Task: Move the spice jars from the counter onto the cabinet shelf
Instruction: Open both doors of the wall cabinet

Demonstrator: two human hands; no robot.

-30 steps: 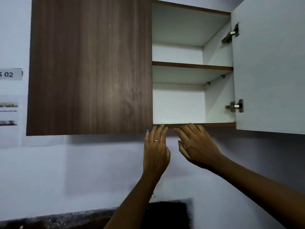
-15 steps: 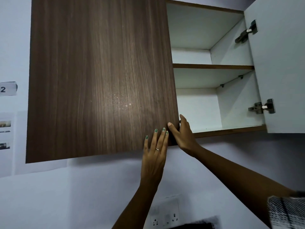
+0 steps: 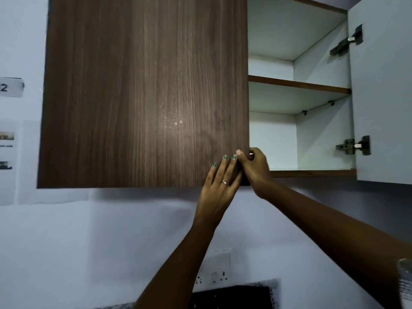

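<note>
Right hand (image 3: 254, 169) now grips the left door (image 3: 145, 92) edge, left hand (image 3: 219, 181) flat

Pale bluish-white wall (image 3: 66, 241), evenly lit. Mounted high: wall cabinet with dark wood-grain left door (image 3: 142, 92) closed, faint glare patch near its lower right. White right door (image 3: 383, 90) swung open on two metal hinges (image 3: 354, 145). White interior. Paper notices (image 3: 9, 134) taped at far left. White socket plate (image 3: 215, 269) low on wall; dark speckled counter edge (image 3: 231, 296) beneath.
</note>
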